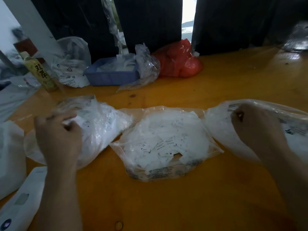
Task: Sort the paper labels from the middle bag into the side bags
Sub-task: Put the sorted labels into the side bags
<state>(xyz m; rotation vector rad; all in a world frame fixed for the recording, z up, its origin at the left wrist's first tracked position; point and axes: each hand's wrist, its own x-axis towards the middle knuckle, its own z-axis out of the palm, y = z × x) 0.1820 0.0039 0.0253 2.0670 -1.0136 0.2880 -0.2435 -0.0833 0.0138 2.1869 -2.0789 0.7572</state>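
Meanwhile each hand, left hand (56, 137) and right hand (256, 125), reaches into a side bag.

Dim overall, with a warm orange cast off the table (183, 197). Brightest at twelve o'clock, where daylight blows out to white in a narrow gap (188, 14) between dark curtains. Soft glare on the clear plastic of the middle bag (166, 174) and on crumpled wrap (146, 64) near eleven o'clock. Heavy darkness across the top, detail lost in the black. Motion blur on the left hand (56, 139) at nine o'clock, smearing fingers and nearby plastic. Slight blur also on the right hand (255, 124) at three o'clock. Wide-angle bending toward the edges, strongest at two o'clock, where a shiny object (298, 37) smears out of focus. Weak, diffuse shadows under the bags.
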